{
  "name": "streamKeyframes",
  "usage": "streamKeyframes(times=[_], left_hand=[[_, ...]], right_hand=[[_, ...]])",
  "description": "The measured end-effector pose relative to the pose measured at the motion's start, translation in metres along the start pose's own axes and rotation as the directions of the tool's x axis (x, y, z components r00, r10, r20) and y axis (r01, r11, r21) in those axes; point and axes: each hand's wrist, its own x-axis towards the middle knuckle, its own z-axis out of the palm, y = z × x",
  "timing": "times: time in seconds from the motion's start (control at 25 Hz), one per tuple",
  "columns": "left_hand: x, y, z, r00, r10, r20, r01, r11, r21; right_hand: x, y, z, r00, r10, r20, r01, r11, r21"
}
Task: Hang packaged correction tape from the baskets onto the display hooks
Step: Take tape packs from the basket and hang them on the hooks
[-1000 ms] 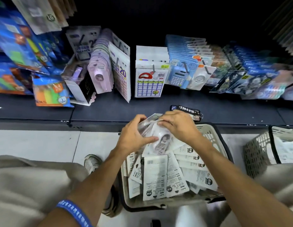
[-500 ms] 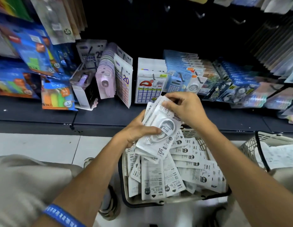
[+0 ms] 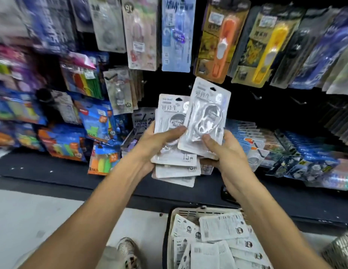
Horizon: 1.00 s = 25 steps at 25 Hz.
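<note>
Left hand point(image 3: 149, 144) grips fanned stack of correction tape packs point(image 3: 176, 162); right hand point(image 3: 225, 150) pinches single pack point(image 3: 206, 117) low (light, slick film, floppy); best taken near hang hole

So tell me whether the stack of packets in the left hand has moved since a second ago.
Yes. The stack has risen from just above the basket to shelf height, well clear of it.

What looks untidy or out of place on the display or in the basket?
In the basket the packs lie loose, crooked and overlapping, mostly back side up. The stack in the left hand is fanned unevenly. The right hand holds one pack tilted. Nothing looks spilled or damaged.
</note>
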Motion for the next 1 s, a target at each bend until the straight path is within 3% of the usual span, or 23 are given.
streamKeyframes(times=[0.08,0.16,0.2,0.28,0.32,0.4,0.48,0.6,0.64,0.76,0.8,0.88,0.96,1.0], left_hand=[[-0.002,0.026,-0.028,0.996,0.056,-0.064,-0.050,0.995,0.089],[-0.004,0.036,-0.057,0.969,0.095,-0.227,-0.069,0.990,0.120],[-0.004,0.037,-0.070,0.929,0.133,-0.345,-0.100,0.989,0.113],[-0.006,0.041,-0.092,0.780,0.245,-0.575,-0.192,0.969,0.153],[-0.006,0.045,-0.100,0.712,0.290,-0.640,-0.249,0.956,0.156],[-0.004,0.051,-0.106,0.648,0.323,-0.690,-0.378,0.923,0.077],[-0.003,0.054,-0.105,0.662,0.318,-0.679,-0.434,0.901,0.000],[-0.003,0.055,-0.102,0.663,0.373,-0.649,-0.423,0.902,0.087],[-0.001,0.056,-0.102,0.667,0.384,-0.638,-0.418,0.902,0.107],[0.004,0.053,-0.100,0.718,0.383,-0.581,-0.385,0.914,0.128],[0.006,0.050,-0.098,0.735,0.376,-0.563,-0.360,0.921,0.146],[0.011,0.046,-0.096,0.764,0.356,-0.539,-0.307,0.934,0.182],[0.016,0.043,-0.093,0.803,0.332,-0.495,-0.271,0.943,0.193],[0.018,0.042,-0.092,0.827,0.318,-0.464,-0.257,0.947,0.191]], right_hand=[[0.015,0.000,0.019,0.999,0.008,0.052,-0.009,1.000,0.015],[0.027,0.006,0.037,0.997,0.013,0.081,-0.012,1.000,-0.017],[0.034,0.011,0.045,0.997,0.005,0.083,0.000,0.998,-0.059],[0.048,0.017,0.064,0.995,-0.003,0.100,0.016,0.991,-0.132],[0.056,0.016,0.075,0.994,-0.003,0.108,0.020,0.988,-0.156],[0.074,0.017,0.095,0.994,-0.004,0.112,0.030,0.971,-0.239],[0.087,0.018,0.113,0.997,-0.038,0.073,0.061,0.939,-0.339],[0.095,0.029,0.128,0.992,-0.125,0.007,0.116,0.899,-0.421],[0.096,0.031,0.131,0.995,-0.100,0.002,0.092,0.906,-0.412],[0.101,0.033,0.131,0.980,0.195,-0.037,-0.198,0.955,-0.219],[0.099,0.033,0.128,0.972,0.230,-0.041,-0.233,0.947,-0.219],[0.091,0.040,0.121,0.996,0.086,0.008,-0.079,0.945,-0.318],[0.082,0.042,0.122,0.980,-0.049,0.193,0.096,0.966,-0.242],[0.080,0.043,0.125,0.964,-0.054,0.260,0.107,0.974,-0.197]])
